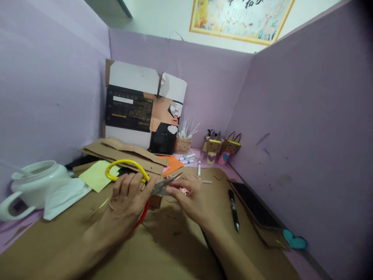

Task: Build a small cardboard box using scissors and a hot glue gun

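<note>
My left hand (pixel 129 200) is closed around scissors (pixel 125 162) with one yellow and one red handle. Their blades (pixel 167 184) point right, a little apart, and reach up to the fingers of my right hand (pixel 189 196). Pinched in that hand is a small pink-and-white piece (pixel 184 190), mostly hidden by the fingers; its material I cannot make out. Both hands are above a brown cardboard sheet (pixel 122 252). Just behind my left wrist, a small brown block (pixel 155 201) is partly covered.
A white teapot-like vessel (pixel 43 182) and yellow paper (pixel 97 177) lie left. Behind are stacked cardboard (pixel 125 153), an unfolded box (pixel 131 74), a basket of sticks (pixel 182 145), markers (pixel 199 168) and cardboard figures (pixel 214 146). Right: a pen (pixel 234 210) and a dark tablet-like slab (pixel 259 204).
</note>
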Action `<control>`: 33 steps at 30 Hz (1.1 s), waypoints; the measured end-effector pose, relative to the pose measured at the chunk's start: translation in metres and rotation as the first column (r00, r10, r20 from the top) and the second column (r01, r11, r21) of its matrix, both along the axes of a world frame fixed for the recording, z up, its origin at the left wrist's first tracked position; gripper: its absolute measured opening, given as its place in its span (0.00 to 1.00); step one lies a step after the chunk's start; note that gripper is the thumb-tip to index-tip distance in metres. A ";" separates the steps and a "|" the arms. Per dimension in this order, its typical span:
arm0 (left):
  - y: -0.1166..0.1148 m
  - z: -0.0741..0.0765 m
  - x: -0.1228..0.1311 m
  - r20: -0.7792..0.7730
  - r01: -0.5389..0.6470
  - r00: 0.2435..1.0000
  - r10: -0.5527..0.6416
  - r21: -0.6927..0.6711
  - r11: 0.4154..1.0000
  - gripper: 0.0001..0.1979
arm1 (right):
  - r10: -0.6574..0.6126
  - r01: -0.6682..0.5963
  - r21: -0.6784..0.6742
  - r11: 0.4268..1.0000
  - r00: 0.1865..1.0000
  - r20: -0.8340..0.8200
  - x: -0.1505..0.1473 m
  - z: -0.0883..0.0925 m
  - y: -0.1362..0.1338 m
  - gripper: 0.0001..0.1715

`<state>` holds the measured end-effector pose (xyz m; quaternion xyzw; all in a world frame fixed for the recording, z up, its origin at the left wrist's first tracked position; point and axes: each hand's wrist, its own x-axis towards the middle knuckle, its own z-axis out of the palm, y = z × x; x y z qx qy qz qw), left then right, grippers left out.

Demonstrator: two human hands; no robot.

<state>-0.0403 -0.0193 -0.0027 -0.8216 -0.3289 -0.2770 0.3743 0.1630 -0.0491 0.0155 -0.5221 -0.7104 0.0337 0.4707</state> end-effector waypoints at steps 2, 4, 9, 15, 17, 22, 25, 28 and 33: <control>0.000 -0.001 0.001 -0.018 -0.002 1.000 0.001 -0.024 1.000 0.29 | 0.023 -0.023 -0.001 1.000 1.000 0.009 -0.002 -0.001 0.001 0.03; 0.000 -0.001 0.001 -0.013 0.026 1.000 -0.026 -0.014 1.000 0.29 | 0.055 -0.055 0.005 0.998 0.998 -0.037 -0.004 -0.003 0.003 0.02; 0.006 0.003 -0.005 0.007 -0.036 0.999 0.036 -0.037 0.999 0.29 | 0.025 -0.023 0.008 1.000 0.941 -0.338 0.000 0.000 0.001 0.09; 0.030 0.012 -0.020 0.248 -0.206 0.936 0.250 -0.190 0.960 0.23 | 0.224 -0.237 0.000 0.972 0.921 -0.320 0.011 0.003 -0.011 0.27; 0.037 0.014 -0.025 0.320 -0.248 0.889 0.327 -0.262 0.933 0.22 | 0.409 -0.441 -0.132 0.888 0.887 -0.213 0.008 -0.004 -0.010 0.22; 0.046 0.010 -0.032 0.347 -0.286 0.853 0.390 -0.313 0.906 0.22 | 0.095 -0.075 -0.390 0.918 0.995 0.034 -0.011 -0.029 -0.015 0.24; 0.047 0.006 -0.033 0.343 -0.273 0.861 0.375 -0.310 0.911 0.22 | 0.051 0.060 -0.480 0.875 0.975 0.215 -0.017 -0.035 -0.027 0.30; 0.046 0.005 -0.031 0.345 -0.264 0.862 0.371 -0.319 0.910 0.22 | -0.074 0.197 -0.363 0.911 0.942 0.327 -0.010 -0.027 -0.027 0.21; 0.044 0.004 -0.026 0.331 -0.239 0.872 0.360 -0.355 0.904 0.21 | -0.293 0.509 -0.358 0.783 0.809 0.510 0.010 -0.022 0.005 0.19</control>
